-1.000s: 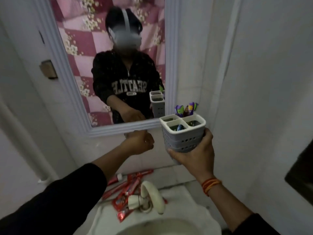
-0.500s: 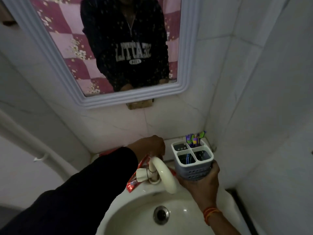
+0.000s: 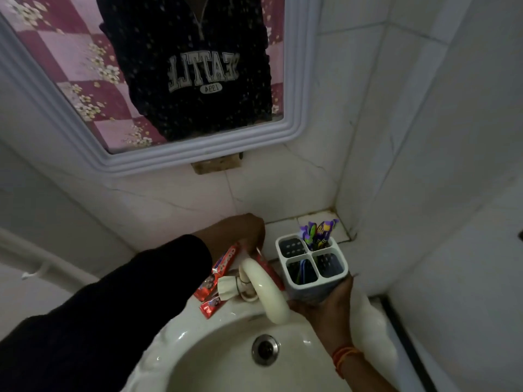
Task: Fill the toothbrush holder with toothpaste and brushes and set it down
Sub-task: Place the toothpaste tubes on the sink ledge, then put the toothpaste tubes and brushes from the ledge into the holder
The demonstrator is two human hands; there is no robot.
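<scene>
My right hand (image 3: pixel 325 309) grips a white four-compartment toothbrush holder (image 3: pixel 334 290) from below, just right of the tap, above the sink's back ledge. Purple and green toothbrushes (image 3: pixel 317 232) stick out of its far right compartment; blue and green handles (image 3: pixel 301 271) show in the near left one. The other two compartments look empty. Red toothpaste tubes (image 3: pixel 223 264) lie on the ledge behind the tap. My left hand (image 3: pixel 243 230) reaches over them, fingers curled down around the end of one tube (image 3: pixel 264 260) that runs behind the spout.
A cream tap (image 3: pixel 267 290) curves over the white sink (image 3: pixel 215 360), whose drain (image 3: pixel 264 349) is at the bottom centre. A tiled ledge corner (image 3: pixel 285 229) lies behind the holder. White tiled walls close in on the right. A framed mirror (image 3: pixel 198 154) hangs above.
The view has tipped down from the mirror to the sink. My right hand has lowered the holder from chest height to beside the tap. My left hand dropped onto the toothpaste tubes.
</scene>
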